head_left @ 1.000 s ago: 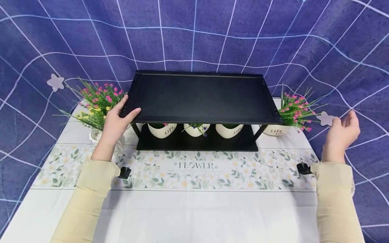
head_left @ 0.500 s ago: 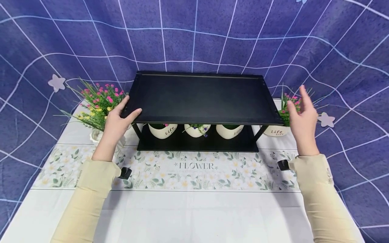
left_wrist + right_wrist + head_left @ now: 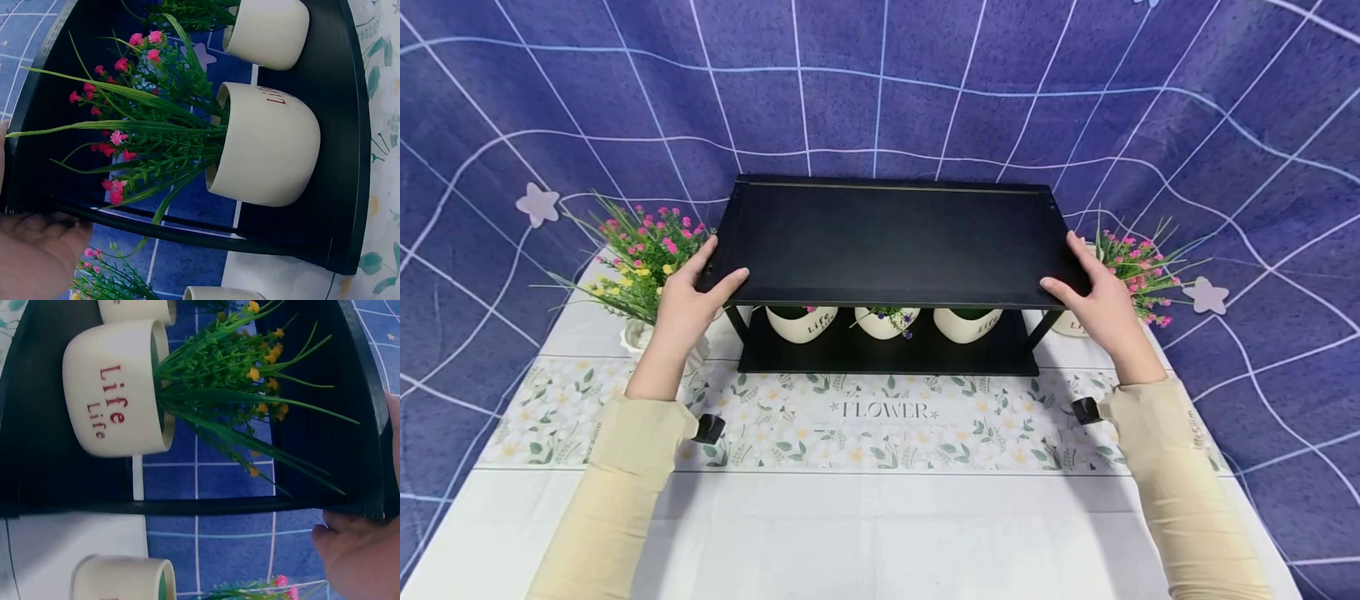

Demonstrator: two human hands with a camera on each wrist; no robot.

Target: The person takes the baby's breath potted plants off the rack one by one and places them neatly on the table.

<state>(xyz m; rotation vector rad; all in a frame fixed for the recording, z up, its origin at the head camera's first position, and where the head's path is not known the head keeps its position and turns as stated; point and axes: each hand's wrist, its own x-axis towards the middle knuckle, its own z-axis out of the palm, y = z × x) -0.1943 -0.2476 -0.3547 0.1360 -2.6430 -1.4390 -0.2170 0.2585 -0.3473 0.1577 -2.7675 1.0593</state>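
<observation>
A black two-tier shelf (image 3: 887,242) stands on the table, three cream pots on its lower board. At the left end of the top board, my left hand (image 3: 683,308) grips the edge, thumb on top; the left wrist view shows fingers curled at its underside. My right hand (image 3: 1107,310) grips the opposite end the same way. Inside the shelf, a pot with pink flowers (image 3: 269,150) shows in the left wrist view. The right wrist view has a "Life" pot (image 3: 115,390) with yellow-orange flowers. A middle pot (image 3: 886,323) bears small blue flowers.
Left of the shelf stands a white vase (image 3: 638,335) with pink and yellow flowers. Another cream pot (image 3: 1070,323) with pink flowers is on the right, partly behind my hand. A floral "FLOWER" runner (image 3: 880,446) crosses the table in front; a blue grid curtain (image 3: 880,108) hangs behind.
My right hand has come in from the far right, past the pink flowers, and taken hold of the shelf's right end. My left hand has stayed on the left end.
</observation>
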